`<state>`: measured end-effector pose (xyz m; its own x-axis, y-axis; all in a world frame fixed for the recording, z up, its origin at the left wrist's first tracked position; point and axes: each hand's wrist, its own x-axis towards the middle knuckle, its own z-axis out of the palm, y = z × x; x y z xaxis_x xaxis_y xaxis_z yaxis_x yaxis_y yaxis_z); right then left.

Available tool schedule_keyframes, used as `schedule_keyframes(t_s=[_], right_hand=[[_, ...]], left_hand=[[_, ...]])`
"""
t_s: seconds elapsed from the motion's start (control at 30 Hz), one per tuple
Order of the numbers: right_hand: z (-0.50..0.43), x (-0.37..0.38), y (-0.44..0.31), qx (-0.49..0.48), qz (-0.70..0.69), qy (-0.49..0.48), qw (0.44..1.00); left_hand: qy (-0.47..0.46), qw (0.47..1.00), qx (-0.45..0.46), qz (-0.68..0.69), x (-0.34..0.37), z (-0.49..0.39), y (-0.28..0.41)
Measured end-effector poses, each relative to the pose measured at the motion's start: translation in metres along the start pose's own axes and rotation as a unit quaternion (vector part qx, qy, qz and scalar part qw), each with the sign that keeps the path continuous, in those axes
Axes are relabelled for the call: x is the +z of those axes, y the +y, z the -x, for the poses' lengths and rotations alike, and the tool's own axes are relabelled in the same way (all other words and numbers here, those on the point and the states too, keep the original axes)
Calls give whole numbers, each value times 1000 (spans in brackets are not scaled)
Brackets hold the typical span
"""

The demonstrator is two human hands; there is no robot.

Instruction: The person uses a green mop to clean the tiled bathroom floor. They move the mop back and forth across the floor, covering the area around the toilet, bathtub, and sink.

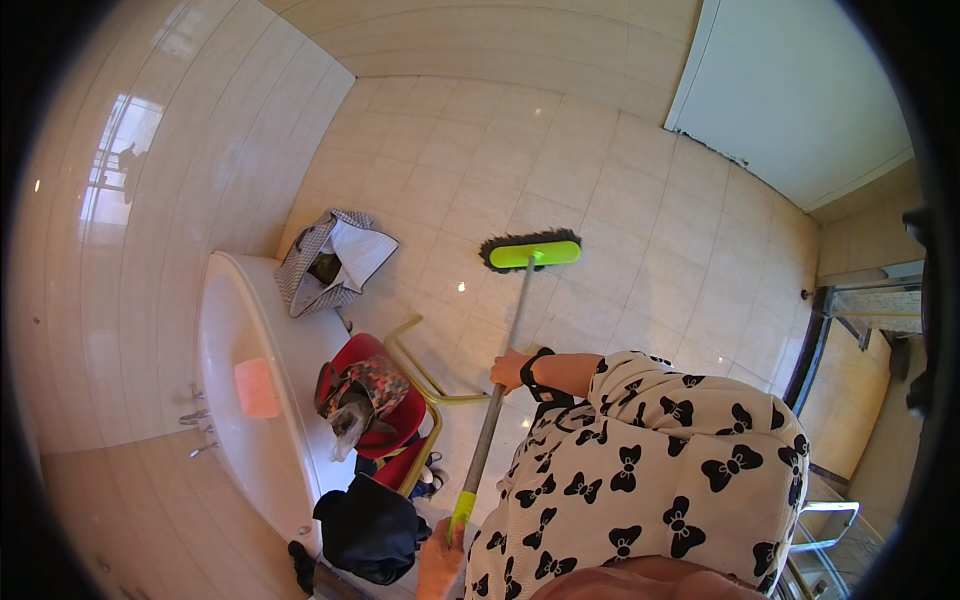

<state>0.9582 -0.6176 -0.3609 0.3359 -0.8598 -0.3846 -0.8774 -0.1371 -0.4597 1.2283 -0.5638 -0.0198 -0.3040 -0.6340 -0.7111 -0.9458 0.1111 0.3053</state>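
Observation:
A push broom with a lime-green head [534, 255] and dark bristles rests on the beige tiled floor [585, 195]. Its grey pole [495, 420] runs down towards me and ends in a lime-green grip [463, 508]. One hand is closed round the middle of the pole; from its arm on the right side of the body, this is my right hand [510, 371], with a black band at the wrist. Lower down, my left hand [441, 559] holds the pole at the green grip. The fingertips of the left hand are partly hidden.
A red chair [409, 420] with a gold-coloured metal frame holds a patterned bag [379, 386]. Dark cloth [371, 529] hangs beside it. A checked bag [307, 281] stands by the white bathtub [300, 360], which has a pink object [257, 388] inside. A pale door [795, 90] is at upper right.

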Motion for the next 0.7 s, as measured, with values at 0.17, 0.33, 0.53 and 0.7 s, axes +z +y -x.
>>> schedule_keyframes(t_s=[0.17,0.33,0.53,0.7], right_hand=[[5,18,35,34,-2,-25,999],[1,2,71,130,-12,72,989],[42,-53,148,280,-16,192,940],[90,-66,167,326,-26,205,923]], left_hand=[[94,973,190,-93,20,-32,-6],[103,962,232,-102,51,-134,12],[86,937,329,-83,96,-296,147],[37,930,360,-68,141,-343,208]])
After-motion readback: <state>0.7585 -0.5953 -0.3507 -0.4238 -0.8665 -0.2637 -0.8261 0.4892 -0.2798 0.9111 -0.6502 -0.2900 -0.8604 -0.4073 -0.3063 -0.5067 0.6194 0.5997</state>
